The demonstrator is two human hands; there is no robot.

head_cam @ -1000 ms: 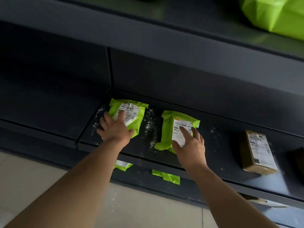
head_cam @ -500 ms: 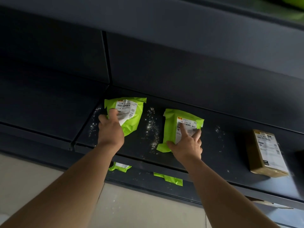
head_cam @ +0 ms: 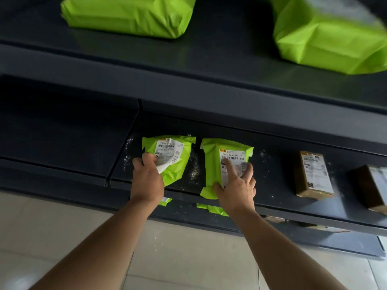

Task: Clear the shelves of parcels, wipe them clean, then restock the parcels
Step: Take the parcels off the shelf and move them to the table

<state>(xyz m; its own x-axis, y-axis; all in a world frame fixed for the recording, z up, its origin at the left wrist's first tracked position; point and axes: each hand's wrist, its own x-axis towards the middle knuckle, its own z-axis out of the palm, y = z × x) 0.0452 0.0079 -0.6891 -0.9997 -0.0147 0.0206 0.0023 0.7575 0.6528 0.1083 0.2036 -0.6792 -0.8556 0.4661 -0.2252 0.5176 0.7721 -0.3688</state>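
Head view has both your bare hands on the dark middle shelf point(head_cam: 272, 208), each on a lime-green mailer. Your left hand point(head_cam: 146, 181) grips the near left corner of the left green parcel point(head_cam: 176, 164), fingers curled around its edge and over the lower corner of its white label, which is peeling up there. Your right hand point(head_cam: 236, 189) holds the right green parcel point(head_cam: 213, 164) at its near edge, thumb on the left side and fingers spread over the printed label; that parcel's near corner overhangs the shelf's front lip. The two parcels lie side by side, close but apart, with white powder point(head_cam: 194, 170) scattered on the shelf between and around them. To the right, well apart, lies a small brown box point(head_cam: 314, 174) with a white label on top, and a second brown box point(head_cam: 374, 187) sits at the frame's edge, blurred. Two large green parcels point(head_cam: 129, 15) rest on the upper shelf point(head_cam: 209, 59). Below, bits of more green parcels point(head_cam: 215, 210) peek out from the lower shelf, above a pale tiled floor point(head_cam: 188, 258).
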